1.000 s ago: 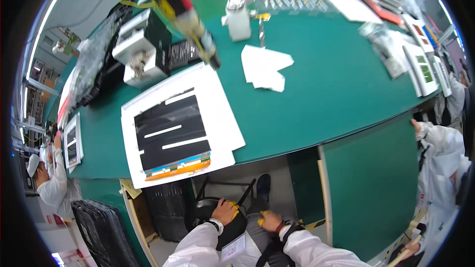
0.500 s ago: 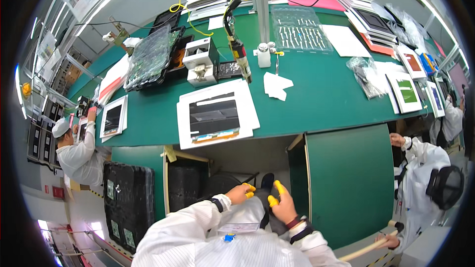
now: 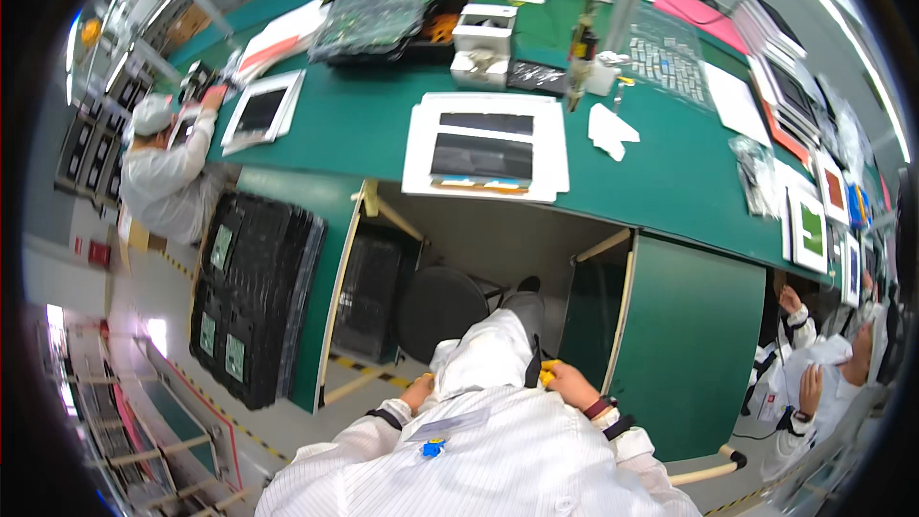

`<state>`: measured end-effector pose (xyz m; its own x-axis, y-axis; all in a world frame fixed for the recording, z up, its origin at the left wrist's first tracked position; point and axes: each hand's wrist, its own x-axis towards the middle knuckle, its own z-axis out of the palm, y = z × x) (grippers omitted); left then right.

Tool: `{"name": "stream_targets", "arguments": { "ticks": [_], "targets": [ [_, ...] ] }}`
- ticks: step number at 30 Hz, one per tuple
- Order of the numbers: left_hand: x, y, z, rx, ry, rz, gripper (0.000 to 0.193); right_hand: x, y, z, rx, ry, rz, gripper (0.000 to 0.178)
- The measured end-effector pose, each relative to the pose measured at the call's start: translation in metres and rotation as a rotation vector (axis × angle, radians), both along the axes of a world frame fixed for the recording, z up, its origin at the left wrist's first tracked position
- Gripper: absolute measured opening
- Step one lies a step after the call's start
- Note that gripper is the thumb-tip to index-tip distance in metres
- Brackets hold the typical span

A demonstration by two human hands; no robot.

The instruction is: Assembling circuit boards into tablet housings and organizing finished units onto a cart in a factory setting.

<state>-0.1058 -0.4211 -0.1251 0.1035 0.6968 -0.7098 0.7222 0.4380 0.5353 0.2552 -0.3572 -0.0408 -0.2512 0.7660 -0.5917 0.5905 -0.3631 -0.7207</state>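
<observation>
My left hand is low in front of me, at the left side of my white striped coat. Its fingers are mostly hidden behind the cloth. On the other side, my right hand is closed, its fingers in yellow finger cots curled in at the coat's edge; what they hold is hidden. A round dark stool stands ahead, partly under the bench. On the green bench a flat dark screen panel lies on white sheets.
Stacked black trays stand at the left. Across the bench are bagged circuit boards, a white box-shaped device, a hanging tool and a clear parts tray. One co-worker is at the left, another at the right.
Both hands have drawn back and apart to the sides of my coat, their fingers now less visible. My view has shifted and tilted, and the stool shows more. The right co-worker has changed posture.
</observation>
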Motion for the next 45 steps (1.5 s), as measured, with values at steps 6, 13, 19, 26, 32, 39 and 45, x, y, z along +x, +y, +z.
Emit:
{"name": "stream_targets", "arguments": {
  "ticks": [6,13,19,26,32,39,45],
  "targets": [
    [-0.015,-0.111,-0.058,-0.418,-0.066,0.294,0.041,0.008,0.034,0.018,-0.176,-0.005,-0.027,0.03],
    [-0.024,-0.22,-0.02,-0.664,-0.063,0.402,0.042,0.002,0.047,-0.022,-0.249,-0.129,0.084,0.035],
    [-0.062,-0.239,0.003,-0.691,-0.021,0.339,0.043,-0.032,0.065,0.048,-0.387,0.384,-0.243,0.031],
    [-0.091,-0.115,-0.004,-0.289,0.086,0.076,0.044,-0.044,0.069,0.117,-0.139,0.754,-0.242,0.029],
    [-0.05,0.145,0.105,0.531,0.24,0.029,0.039,-0.018,0.053,0.06,0.051,0.327,-0.347,0.028],
    [-0.07,0.371,0.152,0.861,-0.045,0.333,0.032,0.0,0.085,-0.04,0.036,-0.043,-0.417,0.03],
    [-0.094,0.497,0.1,0.922,0.235,0.315,0.022,-0.034,0.165,-0.16,0.041,-0.341,-0.153,0.038]
  ]
}}
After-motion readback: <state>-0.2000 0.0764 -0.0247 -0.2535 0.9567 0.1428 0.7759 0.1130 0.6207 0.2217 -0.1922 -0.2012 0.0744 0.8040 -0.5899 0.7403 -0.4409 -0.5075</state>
